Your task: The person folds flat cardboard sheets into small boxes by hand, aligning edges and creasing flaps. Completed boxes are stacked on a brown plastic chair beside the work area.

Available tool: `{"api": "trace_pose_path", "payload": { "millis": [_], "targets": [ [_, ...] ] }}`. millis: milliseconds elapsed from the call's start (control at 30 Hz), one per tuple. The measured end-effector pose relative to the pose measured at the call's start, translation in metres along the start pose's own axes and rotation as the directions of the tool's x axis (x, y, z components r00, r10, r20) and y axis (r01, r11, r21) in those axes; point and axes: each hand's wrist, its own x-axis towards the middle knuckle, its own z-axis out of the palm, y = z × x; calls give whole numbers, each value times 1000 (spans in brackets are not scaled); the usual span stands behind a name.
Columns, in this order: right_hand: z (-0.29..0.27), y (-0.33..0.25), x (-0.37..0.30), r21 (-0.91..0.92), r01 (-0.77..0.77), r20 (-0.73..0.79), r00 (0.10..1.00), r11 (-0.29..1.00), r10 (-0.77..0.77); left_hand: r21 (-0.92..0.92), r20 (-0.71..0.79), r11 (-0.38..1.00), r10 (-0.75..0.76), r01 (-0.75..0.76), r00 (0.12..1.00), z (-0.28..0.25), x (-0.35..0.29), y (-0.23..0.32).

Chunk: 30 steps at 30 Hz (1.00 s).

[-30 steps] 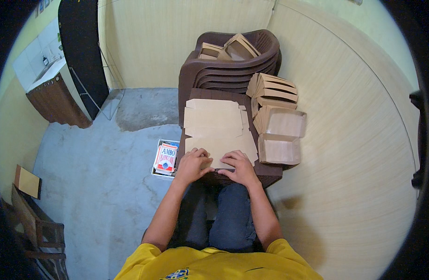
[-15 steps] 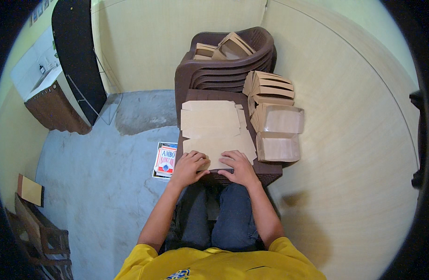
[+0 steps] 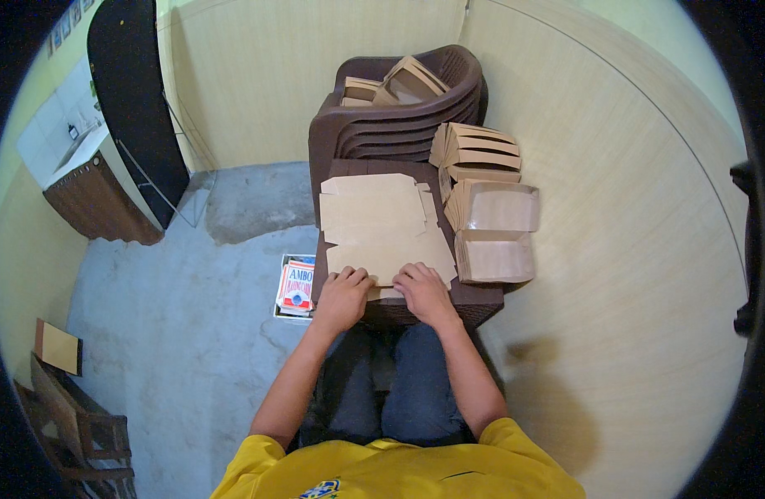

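A flat, die-cut cardboard box blank (image 3: 374, 216) with notched edges lies on the brown seat of a stack of plastic chairs (image 3: 382, 148) before me. At its near left edge, my left hand (image 3: 344, 299) is closed, fingers curled on top and thumb at the rim. My right hand (image 3: 426, 293) grips the same near edge a short way to the right. Between the hands the near flap looks bent along a crease, with a lighter strip of card showing below it. My thumbs are partly hidden.
Folded cardboard boxes with clear windows (image 3: 495, 208) are stacked right of the seat. More boxes (image 3: 407, 83) rest on the chairs at the back. A white-rimmed box (image 3: 295, 287) holding a printed card pack stands at left. A wooden wall (image 3: 632, 249) curves along the right.
Both hands have drawn their fingers in along the near edge of the blank, which now bends there. My fingers were flatter on the card before.
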Motion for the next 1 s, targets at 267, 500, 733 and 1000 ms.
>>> {"api": "trace_pose_path", "payload": {
  "millis": [267,500,733,1000],
  "targets": [
    [-6,13,35,-140,-154,172,969,978,177,-285,52,926,-244,249,968,5,16,-13],
    [-2,37,69,48,-401,139,910,915,392,-577,1,808,-145,119,989,11,13,-32],
    [24,56,68,209,-470,-9,876,858,482,-147,-116,968,-222,204,968,16,8,-24],
    [53,-11,39,-26,-554,-309,796,832,520,-102,-239,902,-433,420,869,42,14,8]
  ]
}}
